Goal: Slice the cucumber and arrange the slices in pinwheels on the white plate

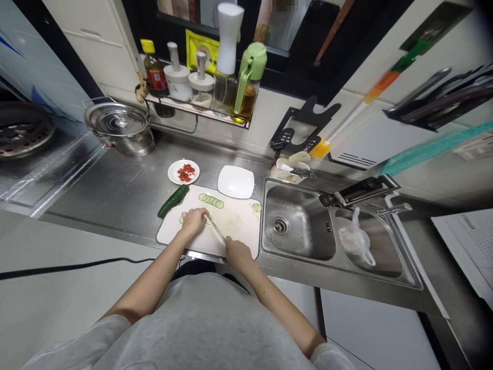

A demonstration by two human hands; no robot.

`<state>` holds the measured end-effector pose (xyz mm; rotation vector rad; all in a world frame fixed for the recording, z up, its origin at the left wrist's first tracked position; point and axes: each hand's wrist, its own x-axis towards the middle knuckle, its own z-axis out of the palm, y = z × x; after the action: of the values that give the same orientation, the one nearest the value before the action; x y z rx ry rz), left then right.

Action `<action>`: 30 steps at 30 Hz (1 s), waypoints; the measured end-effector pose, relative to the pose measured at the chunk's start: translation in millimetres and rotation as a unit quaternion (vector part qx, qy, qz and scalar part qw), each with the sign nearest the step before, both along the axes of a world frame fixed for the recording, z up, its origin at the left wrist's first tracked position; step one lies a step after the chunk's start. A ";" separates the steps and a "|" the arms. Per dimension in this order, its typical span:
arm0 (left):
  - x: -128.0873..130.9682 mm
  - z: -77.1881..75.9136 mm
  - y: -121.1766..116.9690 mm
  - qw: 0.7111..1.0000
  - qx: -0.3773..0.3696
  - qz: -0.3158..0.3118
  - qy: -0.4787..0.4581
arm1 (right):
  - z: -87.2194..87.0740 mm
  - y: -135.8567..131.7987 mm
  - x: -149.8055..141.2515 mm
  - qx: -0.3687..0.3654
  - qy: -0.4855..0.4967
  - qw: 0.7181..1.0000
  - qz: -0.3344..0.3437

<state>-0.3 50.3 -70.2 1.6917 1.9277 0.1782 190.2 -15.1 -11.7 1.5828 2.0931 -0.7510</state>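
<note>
A white cutting board (pixel 242 221) lies on the counter in front of me. My left hand (pixel 194 221) is closed, fingers curled over a piece of cucumber (pixel 181 219) that is mostly hidden beneath it. The handle of a knife is in my right hand (pixel 238 253), and the knife blade (pixel 217 230) slants toward my left fingertips. Beside the blade's tip is a pale cucumber slice (pixel 210 219). Farther back on the board, a row of overlapping cucumber slices (pixel 211 201) is laid out. A few more slices (pixel 257 207) sit at its right edge.
A dark green cucumber (pixel 173 201) rests at the board's left edge. Behind are a plate of chopped red pieces (pixel 186 172) and a white square plate (pixel 235 181). To the right is a sink (pixel 304 221); a lidded steel pot (pixel 133 136) stands back left, below a condiment rack (pixel 200 109).
</note>
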 end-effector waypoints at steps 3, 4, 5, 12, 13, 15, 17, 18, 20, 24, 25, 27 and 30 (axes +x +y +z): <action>0.0 0.0 1.2 1.000 -0.004 -0.003 0.002 | 2.0 -1.1 0.6 -0.011 -0.013 1.000 -0.002; -0.3 0.1 1.7 1.000 -0.007 -0.005 0.001 | 2.6 -2.1 1.3 -0.014 -0.017 1.000 -0.003; -0.7 0.1 2.1 1.000 -0.010 -0.006 -0.001 | 3.1 -3.5 2.4 -0.017 -0.020 1.000 -0.005; 5.0 0.7 -1.7 1.000 -0.001 -0.021 0.013 | 4.8 -21.3 15.3 -0.010 -0.016 0.999 -0.032; 7.4 1.4 -3.1 1.000 0.007 -0.023 0.017 | 4.4 -23.4 17.1 -0.008 -0.015 0.999 -0.036; 12.1 3.8 -5.8 0.999 0.023 -0.024 0.014 | 3.4 -26.6 20.3 -0.004 -0.012 0.999 -0.048; 14.8 7.1 -7.8 0.999 0.029 -0.023 -0.004 | 2.3 -28.8 23.6 -0.002 -0.003 0.998 -0.064; 14.7 8.8 -8.5 0.999 0.026 -0.019 -0.016 | 1.7 -29.8 25.4 0.000 0.006 0.997 -0.072; 9.8 11.9 -10.0 0.999 0.016 -0.001 -0.042 | 0.0 -31.7 29.5 0.004 0.032 0.995 -0.091; -19.1 14.6 -16.3 0.997 0.015 0.051 -0.064 | -6.4 -34.4 37.1 0.019 0.063 0.989 -0.134; -28.8 14.2 -18.8 0.996 0.019 0.061 -0.058 | -8.5 -34.4 38.4 0.021 0.065 0.987 -0.142; -47.7 12.0 -24.5 0.996 0.022 0.083 -0.036 | -12.7 -33.7 39.8 0.021 0.069 0.986 -0.149; -67.5 6.0 -32.3 0.995 0.021 0.095 -0.002 | -17.6 -31.6 40.2 0.023 0.070 0.986 -0.148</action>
<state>-67.7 18.0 -64.2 1.5327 2.0947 0.2957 230.4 -46.7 -29.3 1.9452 2.0052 -0.9428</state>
